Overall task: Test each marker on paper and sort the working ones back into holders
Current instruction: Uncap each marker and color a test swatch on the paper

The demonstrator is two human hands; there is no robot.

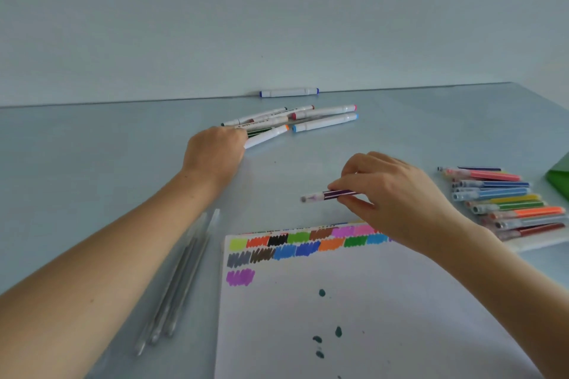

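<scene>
The right hand [397, 194] pinches a purple striped marker [331, 195] between thumb and fingers, holding it level above the table [92, 148], capped end pointing left. The left hand [215, 152] reaches to a loose cluster of white markers [286, 121], fingers on their near ends. One white marker [288, 92] lies apart by the wall. The paper [354, 301] carries rows of coloured swatches and teal blots. Thin coloured markers [502, 200] lie in a clear sleeve at right; clear pens [175, 283] lie left of the paper
</scene>
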